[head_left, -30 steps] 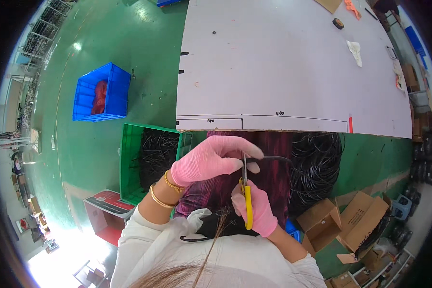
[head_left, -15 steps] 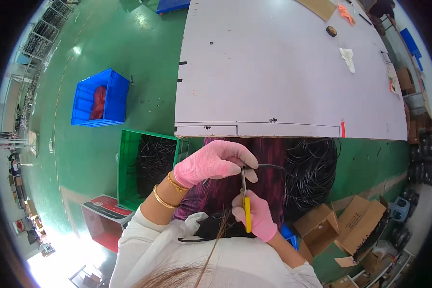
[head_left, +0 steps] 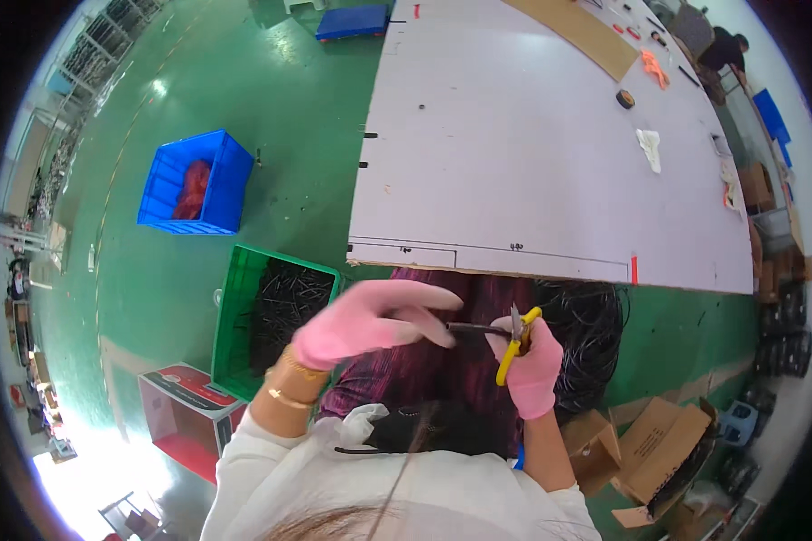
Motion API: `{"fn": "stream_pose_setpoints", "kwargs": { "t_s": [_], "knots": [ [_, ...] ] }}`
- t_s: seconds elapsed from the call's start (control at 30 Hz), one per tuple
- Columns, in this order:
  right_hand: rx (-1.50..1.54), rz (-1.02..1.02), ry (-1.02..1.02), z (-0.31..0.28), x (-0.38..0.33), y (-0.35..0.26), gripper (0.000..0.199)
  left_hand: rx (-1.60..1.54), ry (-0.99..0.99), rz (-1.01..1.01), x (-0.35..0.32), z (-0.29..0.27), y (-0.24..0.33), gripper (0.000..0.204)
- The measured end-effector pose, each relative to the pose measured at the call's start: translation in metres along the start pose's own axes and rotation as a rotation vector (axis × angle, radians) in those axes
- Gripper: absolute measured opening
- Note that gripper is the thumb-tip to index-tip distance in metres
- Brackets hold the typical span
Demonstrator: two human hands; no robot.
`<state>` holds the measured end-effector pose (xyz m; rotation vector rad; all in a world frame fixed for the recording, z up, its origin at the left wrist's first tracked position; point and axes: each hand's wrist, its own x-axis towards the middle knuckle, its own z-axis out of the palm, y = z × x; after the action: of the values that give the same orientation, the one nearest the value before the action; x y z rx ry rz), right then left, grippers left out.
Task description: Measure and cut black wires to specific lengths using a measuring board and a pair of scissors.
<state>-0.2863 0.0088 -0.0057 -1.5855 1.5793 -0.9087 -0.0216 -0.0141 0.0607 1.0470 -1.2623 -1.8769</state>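
My right hand (head_left: 534,370), in a pink glove, is closed around yellow-handled scissors (head_left: 508,361), whose metal blade points away from me. A short stretch of black tube or cord (head_left: 478,328) runs leftward from that hand. Close to its free end is my left hand (head_left: 374,323), also gloved in pink and smeared by motion. Its fingers are stretched out and apart, and I see nothing clearly held in them. Both hands hover above my lap, just short of the table's near edge.
A white marked table (head_left: 514,198) lies ahead. At lower left, a green crate (head_left: 230,311) holds many short black pieces. A big coil of black cord (head_left: 591,347) hangs at right, beside open cardboard boxes (head_left: 645,451). A blue crate (head_left: 230,185) stands on the floor.
My hands have moved apart: the right went rightward with the scissors, which have turned in it, and the left drew back leftward from the cord. The view has shifted slightly.
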Motion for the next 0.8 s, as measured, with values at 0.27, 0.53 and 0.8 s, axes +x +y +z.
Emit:
{"fn": "stream_pose_setpoints", "kwargs": {
  "t_s": [0.27,0.53,0.8],
  "knots": [
    [0.002,-0.06,-0.107,0.016,0.003,-0.029,0.034,1.618,0.947,-0.211,-0.111,-0.088,-0.08,0.052],
    [-0.112,-0.085,-0.178,0.039,0.006,-0.055,0.032,-0.122,0.231,0.144,-0.018,0.027,-0.042,0.038],
    [-0.053,-0.111,-0.281,0.033,0.004,-0.06,0.032,-0.336,0.176,0.256,0.005,0.029,-0.039,0.016]
  ]
}}
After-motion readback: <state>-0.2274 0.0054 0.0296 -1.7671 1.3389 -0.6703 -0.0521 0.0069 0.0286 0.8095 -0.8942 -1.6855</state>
